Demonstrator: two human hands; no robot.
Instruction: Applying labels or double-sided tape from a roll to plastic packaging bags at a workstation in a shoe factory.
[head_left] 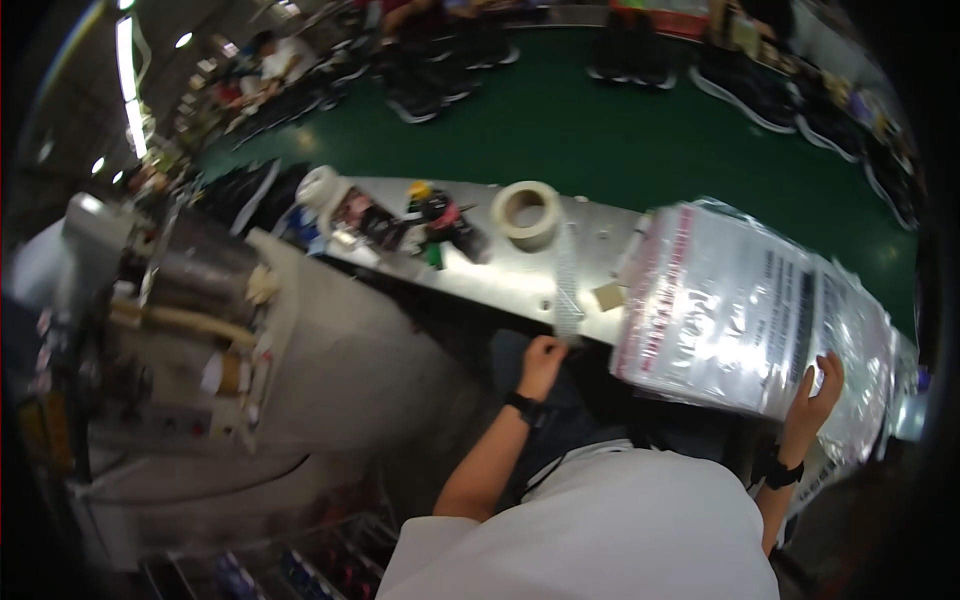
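Observation:
My left hand (pixel 541 364) is closed at the metal ledge's near edge, its fingertips pinched at the lower end of a narrow pale strip (pixel 567 285). That strip lies across the ledge, running from beside a roll of cream tape (pixel 526 215). On the right, my right hand (pixel 818 392) rests with fingers apart against a thick stack of clear plastic bags (pixel 735 310) bearing red and black print. A small tan square (pixel 608 296) lies between the strip and the bags.
Beyond the metal ledge (pixel 500 285) runs a green belt (pixel 540 110) with several dark shoes (pixel 630 55). A white bottle (pixel 322 190) and a dark drink bottle (pixel 450 220) stand left of the tape. A pale machine (pixel 340 350) fills the left side. Other people work at the far side.

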